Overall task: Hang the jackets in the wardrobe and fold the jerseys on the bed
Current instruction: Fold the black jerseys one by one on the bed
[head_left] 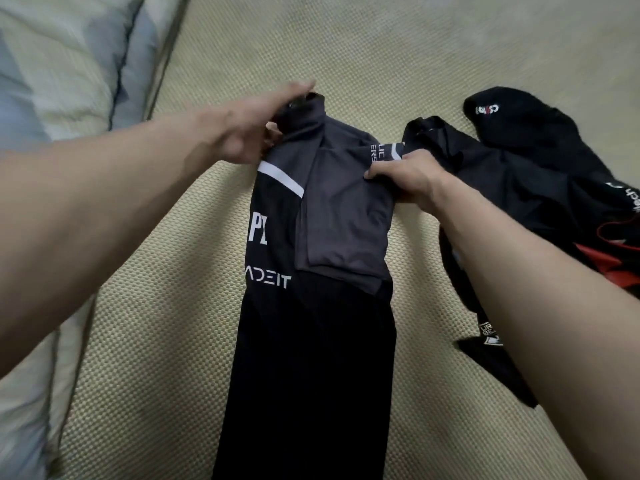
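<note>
On a bed covered by a beige woven mat (346, 46), a black and grey cycling jersey (311, 306) lies lengthwise, its sides folded in to make a long narrow strip. White lettering and a white stripe show on its left panel, and a grey sleeve is folded across the upper middle. The left hand (252, 126) reaches in from the left with fingers extended nearly straight, resting at the jersey's collar and shoulder; whether the thumb pinches the cloth cannot be seen. The right hand (401, 178) has its fingers curled, pinching the edge of the folded sleeve at the jersey's right side. Just to the right lies a loose heap of black garments (536, 168) with red and white markings. A pale quilt (52, 64) runs along the bed's left edge.
</note>
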